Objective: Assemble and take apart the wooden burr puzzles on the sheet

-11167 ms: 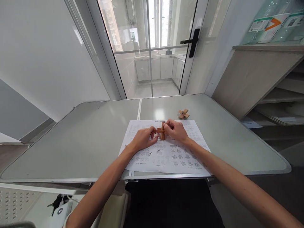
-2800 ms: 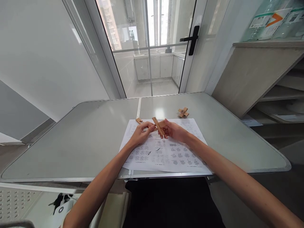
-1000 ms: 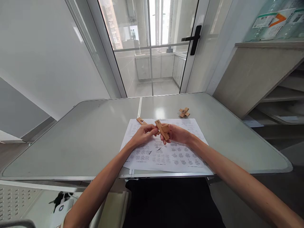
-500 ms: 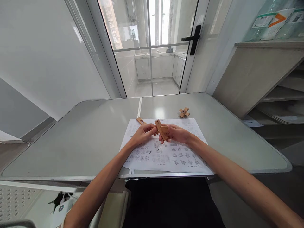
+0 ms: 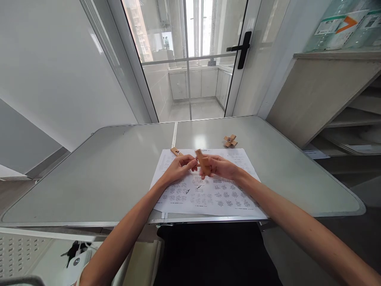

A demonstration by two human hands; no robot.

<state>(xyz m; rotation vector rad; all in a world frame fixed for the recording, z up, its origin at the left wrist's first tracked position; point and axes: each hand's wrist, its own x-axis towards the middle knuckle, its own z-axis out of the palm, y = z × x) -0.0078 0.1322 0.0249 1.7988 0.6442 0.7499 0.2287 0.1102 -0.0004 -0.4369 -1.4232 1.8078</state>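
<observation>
My right hand (image 5: 222, 167) is closed round several wooden puzzle pieces (image 5: 204, 165), put together as a cross. One long piece slants up and away, slightly blurred. My left hand (image 5: 180, 169) is closed in a pinch at the left end of a piece that sticks out of the cross; its fingertips partly hide that end. Both hands are over a printed sheet (image 5: 205, 198) with rows of small diagrams. Just beyond my left hand lies a loose wooden piece (image 5: 176, 151) with a dark mark on it.
An assembled wooden cross puzzle (image 5: 230, 140) sits past the sheet's far right corner. The grey folding table (image 5: 89, 178) has a seam left of centre. Beyond it stands a glass door with a black handle (image 5: 243, 49). Shelves (image 5: 333, 79) with bottles are at right.
The slanted piece in my right hand has turned a little, its marked face now edge-on and blurred. My left fingertips have come slightly away from it. The loose pieces have stayed put.
</observation>
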